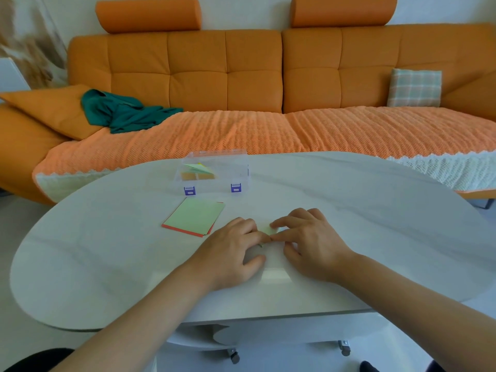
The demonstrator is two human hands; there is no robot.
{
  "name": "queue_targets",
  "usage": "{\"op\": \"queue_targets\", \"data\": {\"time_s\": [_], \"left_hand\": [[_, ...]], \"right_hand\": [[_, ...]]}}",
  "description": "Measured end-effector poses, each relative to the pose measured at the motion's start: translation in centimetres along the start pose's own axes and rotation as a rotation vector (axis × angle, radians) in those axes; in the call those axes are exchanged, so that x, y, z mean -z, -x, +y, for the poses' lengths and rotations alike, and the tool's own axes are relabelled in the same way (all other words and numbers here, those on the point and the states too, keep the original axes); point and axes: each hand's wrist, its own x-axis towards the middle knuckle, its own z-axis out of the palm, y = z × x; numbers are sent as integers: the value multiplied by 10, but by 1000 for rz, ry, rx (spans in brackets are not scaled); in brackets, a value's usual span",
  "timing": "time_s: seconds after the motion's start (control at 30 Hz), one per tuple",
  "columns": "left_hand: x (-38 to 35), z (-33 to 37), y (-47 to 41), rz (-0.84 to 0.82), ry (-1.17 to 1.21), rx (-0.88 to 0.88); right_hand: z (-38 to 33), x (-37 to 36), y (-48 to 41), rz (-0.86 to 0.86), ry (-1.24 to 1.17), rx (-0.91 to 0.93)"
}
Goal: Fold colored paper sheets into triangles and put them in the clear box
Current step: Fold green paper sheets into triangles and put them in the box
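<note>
Left grip (pixel 230 248), right grip (pixel 308 245), palms down.

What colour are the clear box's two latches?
The latches on the clear box are purple; head view.

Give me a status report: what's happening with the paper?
Left hand presses green sheet to table; right hand at its fold, grip unclear. Clear box holds folded pieces. Nothing in the way.

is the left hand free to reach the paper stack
Probably yes: the left hand presses the pale green sheet beside the right hand, but the paper stack lies close by to its left, nothing between.
</note>
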Motion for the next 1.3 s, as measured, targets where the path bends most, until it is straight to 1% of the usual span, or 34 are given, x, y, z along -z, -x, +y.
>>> {"op": "queue_targets", "data": {"time_s": [0.17, 0.37, 0.47, 0.53, 0.63, 0.7, 0.83, 0.97, 1.3], "left_hand": [[1, 1, 0, 2, 6, -3], [2, 2, -3, -16, -7, 12], [2, 5, -3, -23, -7, 16], [0, 7, -3, -30, -25, 11], [-3, 9, -6, -35, -54, 19], [-4, 9, -7, -30, -52, 26], [-6, 9, -10, -25, -42, 41], [-6, 8, -11, -32, -39, 50], [-6, 8, -9, -38, -28, 61]], "right_hand": [[-3, -1, 1, 1, 24, -40], [10, 7, -5, -49, 81, -213], [10, 8, -7, -62, 51, -264], [8, 6, -10, -42, -35, -308], [5, 5, -17, -20, -225, -437], [4, 7, -24, -56, -334, -511], [6, 16, -36, -182, -502, -630], [10, 23, -48, -238, -533, -677], [17, 20, -52, -204, -491, -695]]}}
